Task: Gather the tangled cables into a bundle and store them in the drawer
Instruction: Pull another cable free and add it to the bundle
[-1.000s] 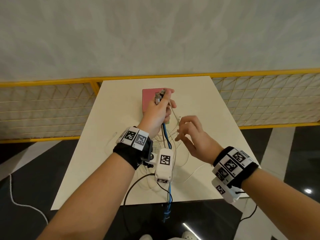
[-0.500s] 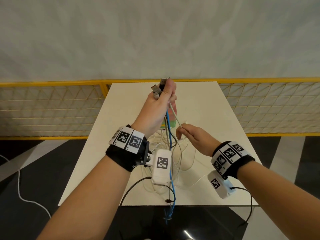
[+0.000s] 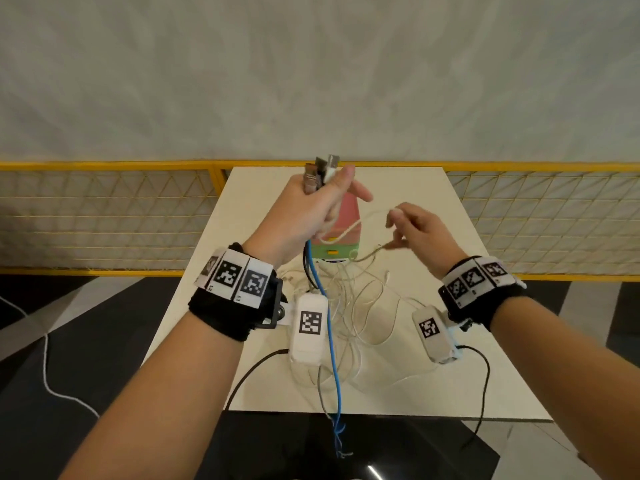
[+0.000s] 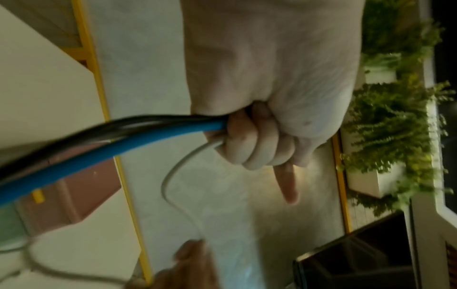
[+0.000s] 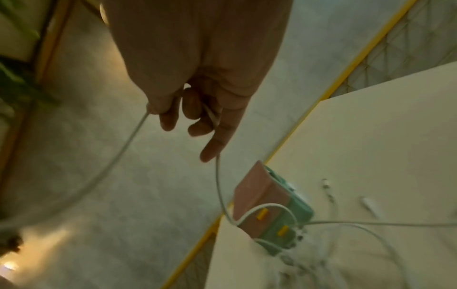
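Cream table [image 3: 485, 306] before a yellow mesh fence [image 3: 104, 216] and a pale wall, both hands raised over a cable tangle.

The left hand [image 3: 308, 209] is clenched round a bundle of cable ends, plugs [image 3: 320, 169] sticking up above the fist, index finger pointing out; a blue cable [image 3: 332, 341] and a black one [image 4: 99, 127] hang from it down past the near table edge; the right hand [image 3: 419, 230], just right of it, pinches a thin white cable [image 3: 346, 233] that loops back to the left fist; loose white cables [image 3: 363, 306] lie tangled on the table beneath; beyond them, mid-table, stands a small pink-and-green drawer box [image 3: 348, 223] with yellow handles, its drawers closed.
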A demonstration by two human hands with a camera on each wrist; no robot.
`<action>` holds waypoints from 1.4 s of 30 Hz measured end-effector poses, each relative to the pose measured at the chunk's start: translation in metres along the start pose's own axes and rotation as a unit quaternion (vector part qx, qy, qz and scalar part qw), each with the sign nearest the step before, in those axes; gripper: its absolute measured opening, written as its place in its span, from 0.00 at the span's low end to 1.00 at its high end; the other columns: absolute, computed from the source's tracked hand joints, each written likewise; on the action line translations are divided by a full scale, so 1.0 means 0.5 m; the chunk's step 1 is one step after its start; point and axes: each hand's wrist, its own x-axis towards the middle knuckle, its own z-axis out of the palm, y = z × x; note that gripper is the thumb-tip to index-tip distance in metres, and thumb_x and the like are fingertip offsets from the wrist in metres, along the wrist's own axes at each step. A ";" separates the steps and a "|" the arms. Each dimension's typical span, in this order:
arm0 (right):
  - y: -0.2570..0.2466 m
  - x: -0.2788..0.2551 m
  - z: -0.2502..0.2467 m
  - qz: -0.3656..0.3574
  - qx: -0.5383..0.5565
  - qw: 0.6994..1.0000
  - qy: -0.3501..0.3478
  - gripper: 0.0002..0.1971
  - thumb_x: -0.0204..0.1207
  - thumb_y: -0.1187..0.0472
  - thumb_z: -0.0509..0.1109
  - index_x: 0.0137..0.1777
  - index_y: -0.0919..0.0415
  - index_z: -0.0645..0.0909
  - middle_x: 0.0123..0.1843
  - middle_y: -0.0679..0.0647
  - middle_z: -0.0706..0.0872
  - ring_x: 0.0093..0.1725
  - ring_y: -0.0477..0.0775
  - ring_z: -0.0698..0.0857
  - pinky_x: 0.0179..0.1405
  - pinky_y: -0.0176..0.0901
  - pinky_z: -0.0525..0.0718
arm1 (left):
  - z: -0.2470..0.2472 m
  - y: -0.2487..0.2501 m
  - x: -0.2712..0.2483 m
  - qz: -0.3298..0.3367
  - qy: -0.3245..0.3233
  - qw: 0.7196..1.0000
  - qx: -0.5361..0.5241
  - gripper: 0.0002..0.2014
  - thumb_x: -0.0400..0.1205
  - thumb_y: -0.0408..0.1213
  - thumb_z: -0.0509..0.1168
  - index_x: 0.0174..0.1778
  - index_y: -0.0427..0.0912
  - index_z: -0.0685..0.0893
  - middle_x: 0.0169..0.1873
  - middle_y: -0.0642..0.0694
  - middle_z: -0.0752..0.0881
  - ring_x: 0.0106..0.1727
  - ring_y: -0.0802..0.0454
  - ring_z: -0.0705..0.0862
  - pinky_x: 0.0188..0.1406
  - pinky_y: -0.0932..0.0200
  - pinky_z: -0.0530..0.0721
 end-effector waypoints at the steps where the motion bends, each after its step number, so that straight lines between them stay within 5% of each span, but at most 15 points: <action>1: -0.019 0.007 -0.002 -0.027 -0.004 1.000 0.012 0.13 0.85 0.61 0.59 0.41 0.65 0.79 0.32 0.52 0.74 0.33 0.45 0.78 0.48 0.49 0.89 | 0.006 -0.005 0.000 -0.005 -0.006 0.999 0.050 0.18 0.89 0.49 0.56 0.52 0.47 0.90 0.20 0.50 0.63 0.18 0.55 0.62 0.18 0.65 0.63; 4: -0.081 0.021 -0.001 -0.132 -0.113 0.985 0.015 0.10 0.83 0.61 0.63 0.42 0.60 0.81 0.35 0.50 0.80 0.34 0.39 0.77 0.41 0.25 0.77 | 0.034 -0.023 0.008 -0.031 0.013 0.992 0.119 0.17 0.89 0.50 0.56 0.71 0.56 0.81 0.20 0.58 0.70 0.18 0.65 0.70 0.23 0.70 0.69; 5: -0.096 0.023 0.001 -0.168 -0.165 0.972 0.008 0.09 0.83 0.60 0.64 0.41 0.58 0.81 0.36 0.52 0.81 0.34 0.40 0.77 0.37 0.25 0.74 | 0.042 -0.027 0.013 -0.045 0.032 0.991 0.120 0.17 0.88 0.50 0.57 0.70 0.54 0.81 0.19 0.58 0.72 0.19 0.67 0.72 0.26 0.69 0.73; 7: -0.114 0.029 0.003 -0.228 -0.239 0.944 -0.012 0.11 0.82 0.58 0.64 0.40 0.61 0.81 0.36 0.56 0.81 0.35 0.46 0.76 0.36 0.29 0.71 | 0.050 -0.037 0.024 -0.069 0.058 0.989 0.116 0.15 0.87 0.53 0.58 0.49 0.50 0.87 0.17 0.59 0.72 0.18 0.67 0.73 0.29 0.61 0.78; 9: -0.118 0.034 0.000 -0.256 -0.266 0.929 -0.027 0.11 0.81 0.56 0.63 0.42 0.61 0.82 0.36 0.53 0.80 0.38 0.49 0.75 0.39 0.31 0.70 | 0.050 -0.040 0.029 -0.093 0.056 0.987 0.118 0.22 0.86 0.55 0.57 0.29 0.51 0.80 0.14 0.59 0.71 0.15 0.66 0.70 0.24 0.61 0.70; 14: -0.107 0.031 -0.025 -0.231 -0.211 0.946 -0.081 0.10 0.86 0.58 0.56 0.41 0.51 0.72 0.37 0.41 0.74 0.40 0.38 0.72 0.43 0.27 0.70 | 0.033 -0.027 0.031 -0.033 0.081 0.990 0.107 0.24 0.85 0.55 0.60 0.25 0.47 0.69 0.15 0.57 0.69 0.17 0.61 0.68 0.26 0.60 0.68; 17: -0.074 0.038 -0.027 -0.163 -0.178 0.965 -0.106 0.15 0.87 0.57 0.51 0.41 0.61 0.72 0.38 0.47 0.74 0.42 0.45 0.75 0.48 0.35 0.74 | 0.024 -0.002 0.037 0.018 0.135 0.988 0.070 0.25 0.85 0.55 0.61 0.25 0.48 0.67 0.15 0.57 0.68 0.18 0.58 0.67 0.25 0.58 0.66; 23: -0.014 0.055 -0.046 -0.083 -0.128 0.985 -0.086 0.17 0.88 0.58 0.50 0.37 0.56 0.70 0.37 0.47 0.73 0.47 0.55 0.83 0.56 0.49 0.78 | -0.001 0.015 0.042 0.058 0.172 0.983 0.012 0.22 0.85 0.53 0.62 0.28 0.48 0.68 0.17 0.57 0.65 0.18 0.58 0.64 0.21 0.62 0.62; 25: -0.009 0.059 -0.050 -0.071 -0.156 0.983 -0.070 0.17 0.87 0.56 0.52 0.37 0.58 0.72 0.37 0.50 0.77 0.47 0.56 0.84 0.57 0.55 0.79 | -0.015 -0.001 0.049 0.050 0.193 0.977 0.077 0.18 0.85 0.51 0.62 0.31 0.47 0.74 0.17 0.57 0.70 0.20 0.59 0.68 0.25 0.62 0.67; 27: -0.016 0.061 -0.051 -0.072 -0.189 0.978 -0.045 0.18 0.86 0.55 0.55 0.38 0.63 0.75 0.38 0.59 0.82 0.43 0.48 0.83 0.53 0.43 0.79 | -0.034 -0.017 0.057 0.053 0.207 0.965 0.155 0.07 0.86 0.40 0.62 0.47 0.47 0.85 0.22 0.62 0.77 0.24 0.64 0.73 0.28 0.69 0.70; 29: -0.040 0.059 -0.045 -0.104 -0.231 0.967 -0.039 0.19 0.85 0.54 0.56 0.39 0.67 0.76 0.39 0.66 0.83 0.39 0.51 0.81 0.40 0.34 0.75 | -0.041 -0.028 0.061 0.056 0.188 0.952 0.237 0.19 0.84 0.30 0.61 0.70 0.52 0.82 0.37 0.62 0.83 0.32 0.65 0.78 0.35 0.72 0.74; 31: -0.076 0.057 -0.035 -0.152 -0.260 0.952 -0.058 0.19 0.85 0.54 0.57 0.39 0.68 0.75 0.36 0.67 0.80 0.37 0.58 0.78 0.37 0.41 0.73 | -0.027 -0.033 0.056 0.038 0.115 0.954 0.274 0.25 0.84 0.30 0.62 0.75 0.57 0.76 0.46 0.58 0.85 0.34 0.67 0.79 0.39 0.73 0.75; 34: -0.124 0.059 -0.025 -0.213 -0.281 0.933 -0.073 0.18 0.85 0.57 0.59 0.36 0.67 0.74 0.32 0.62 0.75 0.33 0.54 0.72 0.34 0.38 0.68 | 0.002 -0.040 0.054 -0.006 0.037 0.961 0.274 0.11 0.86 0.42 0.63 0.61 0.52 0.86 0.39 0.56 0.86 0.32 0.66 0.78 0.36 0.67 0.73; 37: -0.137 0.063 -0.029 -0.227 -0.283 0.928 -0.080 0.17 0.85 0.57 0.60 0.37 0.64 0.76 0.32 0.58 0.76 0.34 0.52 0.73 0.35 0.38 0.69 | 0.010 -0.039 0.047 -0.007 0.048 0.974 0.220 0.10 0.85 0.47 0.63 0.39 0.52 0.84 0.31 0.58 0.81 0.30 0.66 0.77 0.31 0.73 0.69; 42: -0.091 0.068 -0.032 -0.167 -0.181 0.964 -0.101 0.17 0.87 0.55 0.51 0.38 0.57 0.74 0.36 0.47 0.77 0.45 0.57 0.82 0.48 0.37 0.77 | 0.022 -0.010 0.039 0.070 0.126 0.975 0.170 0.06 0.85 0.42 0.65 0.42 0.53 0.81 0.30 0.61 0.80 0.30 0.72 0.78 0.33 0.78 0.70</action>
